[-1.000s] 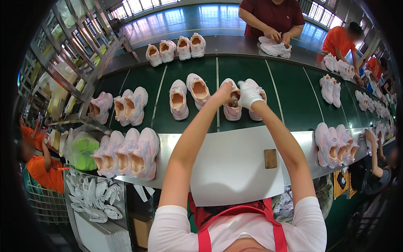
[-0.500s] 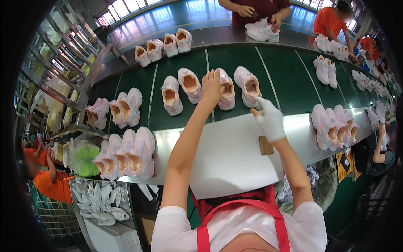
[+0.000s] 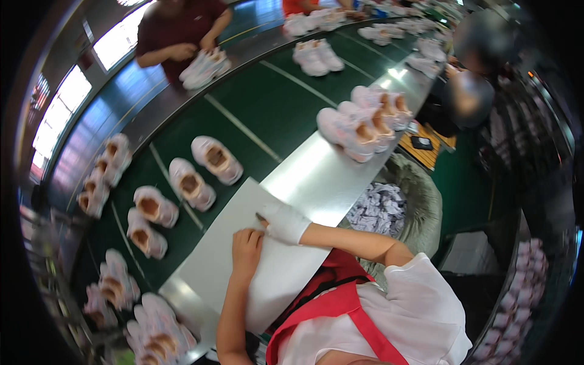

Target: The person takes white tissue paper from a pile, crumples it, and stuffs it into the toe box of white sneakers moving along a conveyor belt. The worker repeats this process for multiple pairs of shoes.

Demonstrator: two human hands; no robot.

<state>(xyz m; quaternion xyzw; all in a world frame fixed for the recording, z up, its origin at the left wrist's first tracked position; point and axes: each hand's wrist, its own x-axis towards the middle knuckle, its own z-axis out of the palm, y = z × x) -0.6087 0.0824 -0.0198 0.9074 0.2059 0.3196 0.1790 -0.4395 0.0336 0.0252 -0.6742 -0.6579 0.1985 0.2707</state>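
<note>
Both hands, left (image 3: 246, 248) bare, right (image 3: 285, 222) gloved, rest close together, seemingly empty, on the white board (image 3: 243, 243).

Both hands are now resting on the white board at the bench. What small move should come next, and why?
Probably a reach forward with the left hand to the nearest pale pink shoe on the green belt. Both hands lie on the white board, the gloved right hand seems to hold only a small tool, and no shoe is on the board.
</note>
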